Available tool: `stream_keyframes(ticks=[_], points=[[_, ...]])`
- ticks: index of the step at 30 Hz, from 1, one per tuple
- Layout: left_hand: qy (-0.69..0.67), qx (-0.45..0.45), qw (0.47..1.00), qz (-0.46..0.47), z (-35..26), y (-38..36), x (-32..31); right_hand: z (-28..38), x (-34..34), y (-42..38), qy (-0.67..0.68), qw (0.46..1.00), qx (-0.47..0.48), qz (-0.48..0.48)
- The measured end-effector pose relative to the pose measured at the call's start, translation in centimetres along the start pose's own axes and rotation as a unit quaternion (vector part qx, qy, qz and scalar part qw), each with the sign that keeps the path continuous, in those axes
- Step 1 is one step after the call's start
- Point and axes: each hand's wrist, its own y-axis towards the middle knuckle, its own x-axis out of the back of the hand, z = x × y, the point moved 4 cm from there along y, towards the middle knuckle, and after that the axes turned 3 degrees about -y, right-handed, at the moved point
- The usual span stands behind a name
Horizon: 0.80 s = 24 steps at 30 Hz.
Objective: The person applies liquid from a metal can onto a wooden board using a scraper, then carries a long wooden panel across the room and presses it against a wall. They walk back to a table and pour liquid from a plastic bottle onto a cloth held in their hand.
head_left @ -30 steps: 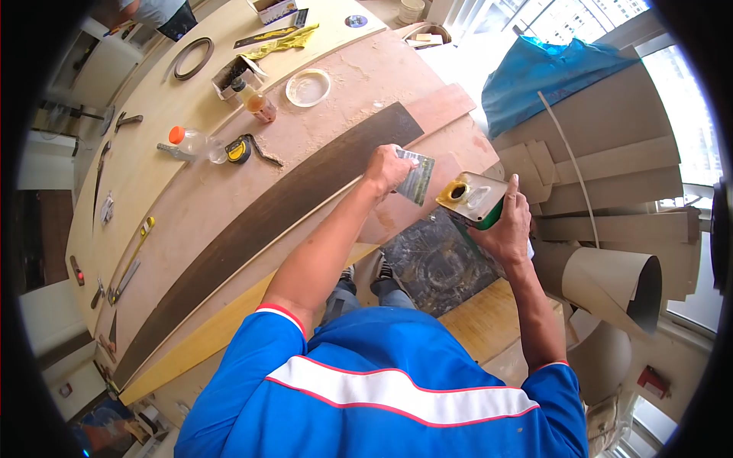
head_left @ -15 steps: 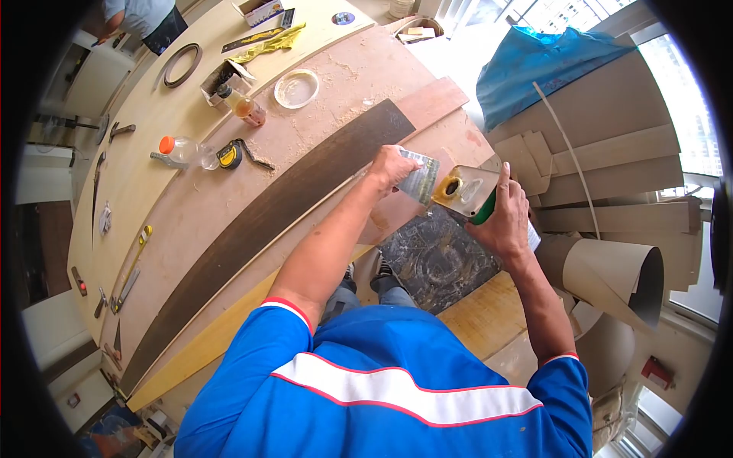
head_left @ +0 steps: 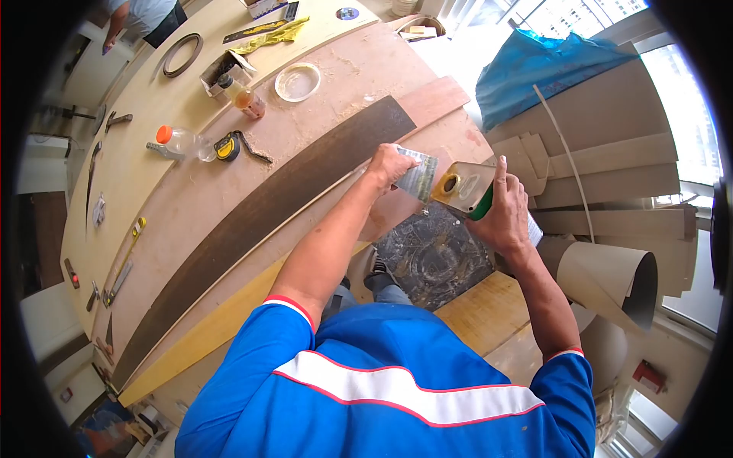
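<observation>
Honestly nothing here is readable. The metal can (head_left: 467, 188) in the right hand (head_left: 506, 217) has a white label patch low on its side, probably printed, but it's too small and blurred to make out. The scraper card (head_left: 418, 176) in the left hand (head_left: 388, 166) shows only a smudgy pattern. The yellow tape measure (head_left: 225, 146) and the small box (head_left: 263, 8) at the far edge have no legible markings either.

on our bench we see a long dark veneer strip (head_left: 259, 221), a yellow tape measure (head_left: 226, 146) beside a plastic bottle with an orange cap (head_left: 177, 141), a clear round lid (head_left: 298, 82), and a blue tarp (head_left: 546, 65) over stacked boards by the window.
</observation>
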Motion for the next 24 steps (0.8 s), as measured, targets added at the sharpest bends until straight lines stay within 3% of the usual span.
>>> stream_keyframes(ticks=[9, 24], points=[[-0.026, -0.009, 0.999, -0.021, -1.0, -0.5, 0.7, 0.2, 0.0, 0.6, 0.013, 0.998, -0.032, 0.061], [-0.058, 0.010, 0.998, 0.000, -1.3, 0.2, 0.4, -0.1, 0.0, 0.7, 0.009, 0.998, -0.020, 0.058]])
